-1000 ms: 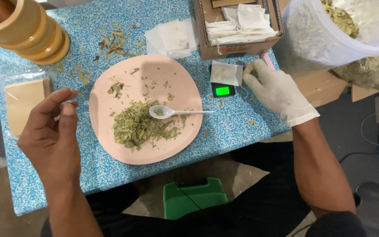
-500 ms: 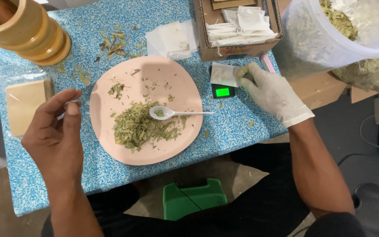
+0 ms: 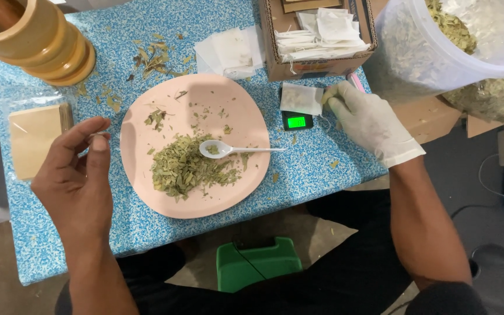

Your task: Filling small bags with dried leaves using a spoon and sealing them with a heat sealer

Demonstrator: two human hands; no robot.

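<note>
Weighing step, by the look of it — gloved right hand (image 3: 374, 122) with fingers pinching a small white sachet (image 3: 301, 98) resting on the little scale (image 3: 297, 121) at the counter's (image 3: 333, 154) far right. Bare left hand (image 3: 77, 175) raised beside the pink plate (image 3: 147, 192), fingers loosely curled, thumb and forefinger pressed on something tiny, hard to identify. Dried leaves (image 3: 185, 166) heaped on the plate, white spoon (image 3: 228, 150) laid across. Next move likely calls for a steady release — sachet untouched for a true reading.

Gloved right hand (image 3: 373, 123) now on the small pouch (image 3: 301, 98) atop the scale (image 3: 297, 121).
</note>
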